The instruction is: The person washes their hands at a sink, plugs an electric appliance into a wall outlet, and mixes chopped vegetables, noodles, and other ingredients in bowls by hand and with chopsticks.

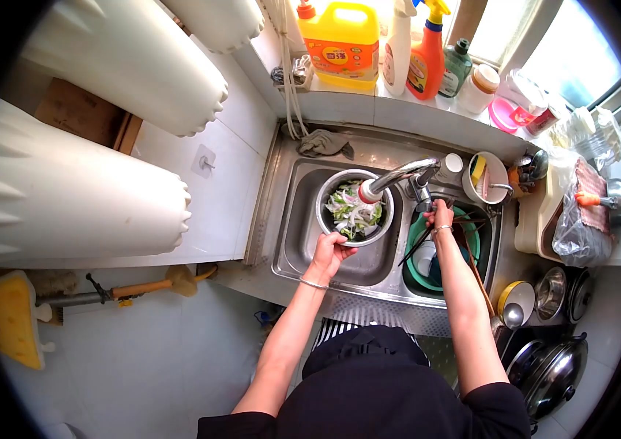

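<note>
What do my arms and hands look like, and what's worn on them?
Short black sleeves, bare forearms. The left hand and right hand wear no gloves; there's a slim silvery bangle on the left, a thin pale band on the right.

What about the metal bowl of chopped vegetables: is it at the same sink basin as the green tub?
No, the left hand grips the metal bowl at the left basin, while the green tub sits in the right basin.

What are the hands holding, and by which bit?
The left hand holds the metal bowl by its near rim. The right hand is by the faucet; whether it grips anything, I can't tell.
</note>
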Action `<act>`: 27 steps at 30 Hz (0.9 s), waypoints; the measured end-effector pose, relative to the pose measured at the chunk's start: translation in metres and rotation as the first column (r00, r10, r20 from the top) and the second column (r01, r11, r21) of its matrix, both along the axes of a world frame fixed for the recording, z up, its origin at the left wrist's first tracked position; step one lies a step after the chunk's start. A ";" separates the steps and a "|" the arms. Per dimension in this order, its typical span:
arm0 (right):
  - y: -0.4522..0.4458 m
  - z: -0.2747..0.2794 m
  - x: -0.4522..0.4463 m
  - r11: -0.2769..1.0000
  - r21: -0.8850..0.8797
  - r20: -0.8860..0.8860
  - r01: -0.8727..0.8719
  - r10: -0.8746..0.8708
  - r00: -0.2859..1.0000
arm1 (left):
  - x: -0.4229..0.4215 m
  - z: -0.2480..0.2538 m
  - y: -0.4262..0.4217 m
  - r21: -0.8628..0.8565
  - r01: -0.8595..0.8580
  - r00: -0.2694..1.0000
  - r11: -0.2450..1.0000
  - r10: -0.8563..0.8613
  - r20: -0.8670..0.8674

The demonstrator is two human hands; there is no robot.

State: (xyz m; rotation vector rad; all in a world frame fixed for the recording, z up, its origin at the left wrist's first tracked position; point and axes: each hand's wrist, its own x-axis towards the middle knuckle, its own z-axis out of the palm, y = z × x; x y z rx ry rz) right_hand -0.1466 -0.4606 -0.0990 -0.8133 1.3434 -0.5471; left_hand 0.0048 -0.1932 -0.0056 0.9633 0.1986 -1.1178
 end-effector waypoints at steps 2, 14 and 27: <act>0.001 -0.001 -0.001 1.000 0.000 0.001 0.011 -0.011 1.000 | -0.001 -0.002 0.001 -0.004 0.011 1.000 1.000 -0.011 0.000; -0.001 -0.005 0.000 1.000 -0.013 -0.026 -0.003 0.003 1.000 | -0.001 -0.005 0.001 0.020 0.005 0.999 1.000 -0.004 -0.044; 0.001 0.001 0.001 0.999 -0.037 -0.041 -0.001 -0.001 0.999 | 0.008 -0.015 0.001 0.025 -0.009 0.999 1.000 0.010 -0.053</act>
